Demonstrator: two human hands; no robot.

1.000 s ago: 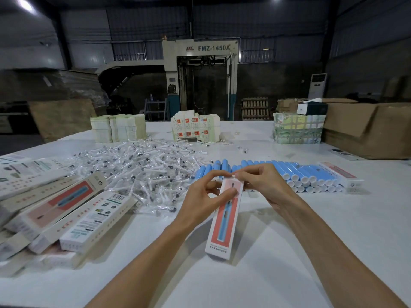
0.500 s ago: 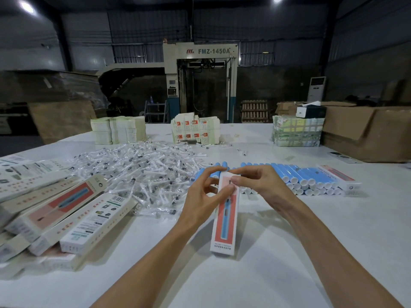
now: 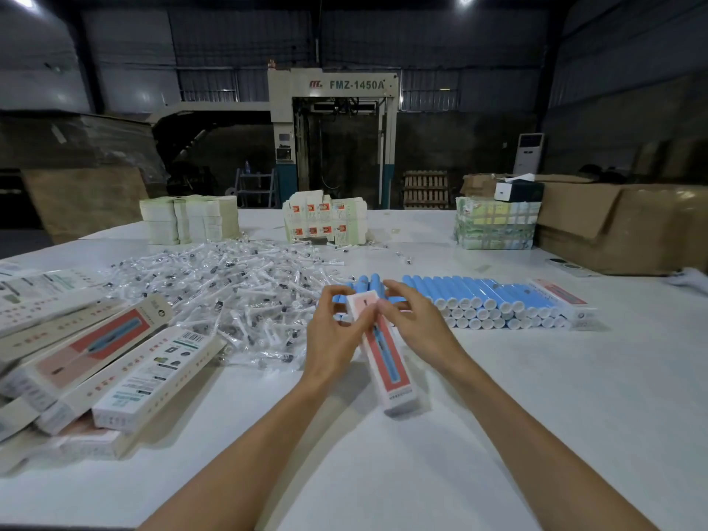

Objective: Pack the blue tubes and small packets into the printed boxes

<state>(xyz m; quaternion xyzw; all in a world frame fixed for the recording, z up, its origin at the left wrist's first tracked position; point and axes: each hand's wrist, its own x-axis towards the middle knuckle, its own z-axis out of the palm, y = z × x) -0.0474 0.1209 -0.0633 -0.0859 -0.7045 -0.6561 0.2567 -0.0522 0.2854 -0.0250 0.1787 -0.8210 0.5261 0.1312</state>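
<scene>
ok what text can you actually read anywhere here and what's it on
"FMZ-1450A": on the beige machine at the back, beside a red logo too blurred to read.
Print on the held box, the boxes piled at left and the far stacks: too small or blurred to read.

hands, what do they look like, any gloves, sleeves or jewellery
The left hand and right hand are bare, with no gloves. No rings, watch or bands show on them. The forearms are bare too, with no sleeves in view down to the frame's edge.
</scene>
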